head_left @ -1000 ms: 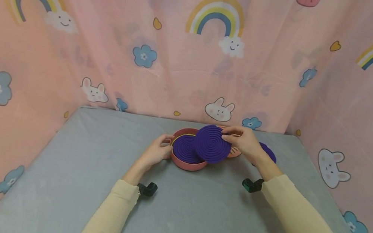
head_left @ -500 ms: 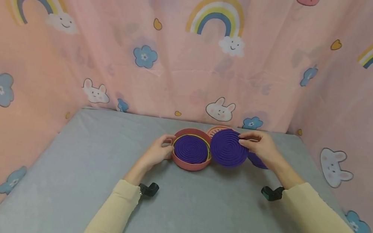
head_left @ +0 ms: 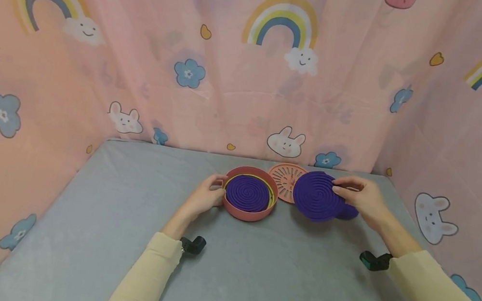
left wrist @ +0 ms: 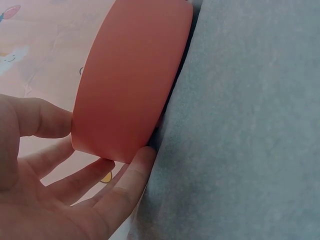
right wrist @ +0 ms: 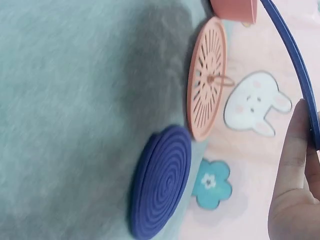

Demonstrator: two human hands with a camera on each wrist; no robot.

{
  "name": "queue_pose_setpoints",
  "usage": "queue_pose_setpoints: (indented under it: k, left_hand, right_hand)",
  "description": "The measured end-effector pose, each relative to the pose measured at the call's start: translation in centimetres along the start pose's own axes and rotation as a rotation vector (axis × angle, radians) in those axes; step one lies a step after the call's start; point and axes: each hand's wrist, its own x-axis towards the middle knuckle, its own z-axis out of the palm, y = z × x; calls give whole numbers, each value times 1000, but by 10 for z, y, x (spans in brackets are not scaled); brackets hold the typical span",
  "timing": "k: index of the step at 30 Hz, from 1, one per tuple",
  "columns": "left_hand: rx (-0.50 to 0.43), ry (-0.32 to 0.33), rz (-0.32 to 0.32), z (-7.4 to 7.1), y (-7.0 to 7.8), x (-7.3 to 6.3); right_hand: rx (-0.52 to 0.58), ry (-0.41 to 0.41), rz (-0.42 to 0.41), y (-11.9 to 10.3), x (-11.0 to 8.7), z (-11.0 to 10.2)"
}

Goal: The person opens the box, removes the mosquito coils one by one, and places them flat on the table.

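My right hand point(head_left: 366, 201) pinches a purple spiral-ridged coaster point(head_left: 317, 196) by its right edge and holds it tilted above the table. Under it, more purple coasters lie on the cloth, seen as a low stack point(right wrist: 162, 182) in the right wrist view. My left hand point(head_left: 203, 196) grips the left side of a round pink box point(head_left: 247, 216), thumb at the rim and fingertips low on the wall point(left wrist: 127, 85). Inside that box lies another purple coaster point(head_left: 247, 193), with a yellow rim showing around it.
A slotted orange-pink lid point(head_left: 283, 176) with a small ring handle lies behind and right of the box. Grey cloth point(head_left: 256, 268) covers the table, and a pink patterned curtain point(head_left: 227, 110) closes off its back and sides.
My right hand has carried the coaster rightward from over the box to above the other coasters, uncovering the lid. My left hand keeps its grip on the box.
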Motion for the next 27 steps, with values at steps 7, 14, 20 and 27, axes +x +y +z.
queue_pose_setpoints:
  k: [7, 14, 20, 27]
  left_hand:
    - [12, 0, -8, 0, 0, 1]
    - [15, 2, -9, -2, -1, 1]
    - [20, 3, -4, -3, -1, 2]
    - [-13, -3, -1, -2, 0, 0]
  right_hand:
    - [44, 52, 6, 15, -14, -22]
    - [201, 103, 25, 36, -29, -42]
    - [346, 130, 36, 49, -44, -60]
    - [355, 194, 78, 66, -58, -80]
